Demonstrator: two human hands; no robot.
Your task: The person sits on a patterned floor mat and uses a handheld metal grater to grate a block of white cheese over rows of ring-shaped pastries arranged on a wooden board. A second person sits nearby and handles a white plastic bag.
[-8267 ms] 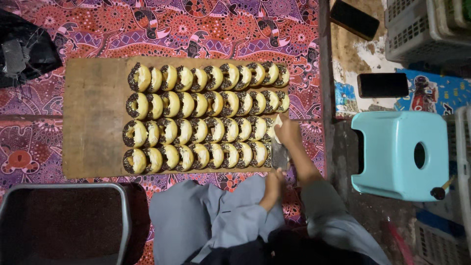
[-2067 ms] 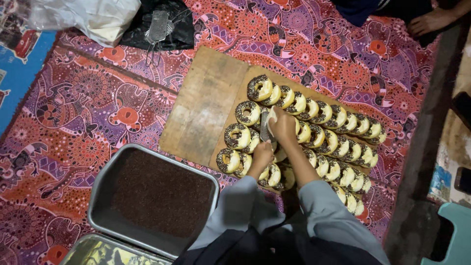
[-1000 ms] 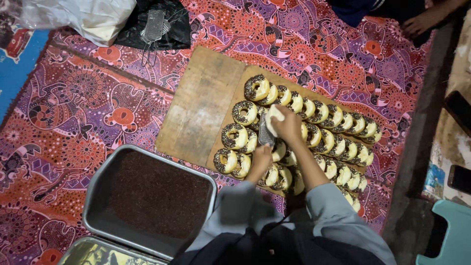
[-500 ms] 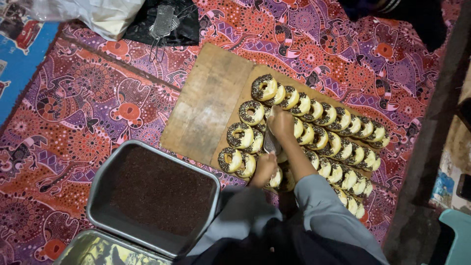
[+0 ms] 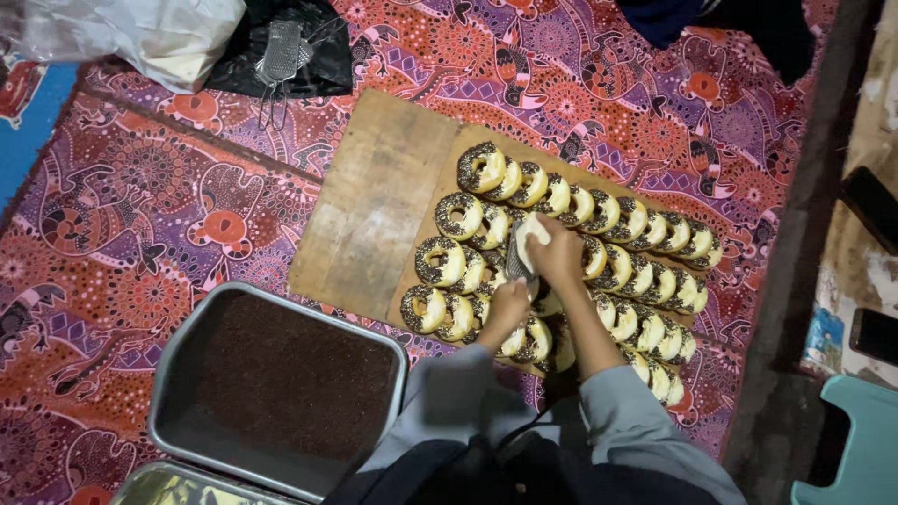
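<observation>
The person's right hand (image 5: 559,254) is closed around a pale whitish block (image 5: 533,229), pressing it against a small flat metal grater (image 5: 520,259) that the left hand (image 5: 508,304) grips from below, its fingers curled shut on the tool. Both hands hover over the left part of four slanting rows of ring-shaped doughnuts with chocolate sprinkles and pale topping (image 5: 460,216), which lie overlapping one another on a worn brown wooden board (image 5: 374,201). The grater sits just above the second and third rows, near their left ends. The board rests on a red and purple patterned cloth (image 5: 131,234) spread over the floor. Just beside the board's near corner stands a grey rectangular metal tray filled with dark chocolate sprinkles (image 5: 281,383); a second metal tray (image 5: 178,484) touches its near edge. Beyond the board lie a black plastic bag (image 5: 323,42) with another metal grater (image 5: 279,56) on it and a white plastic bag (image 5: 150,37). A turquoise plastic stool (image 5: 856,444) stands well apart at the right.
</observation>
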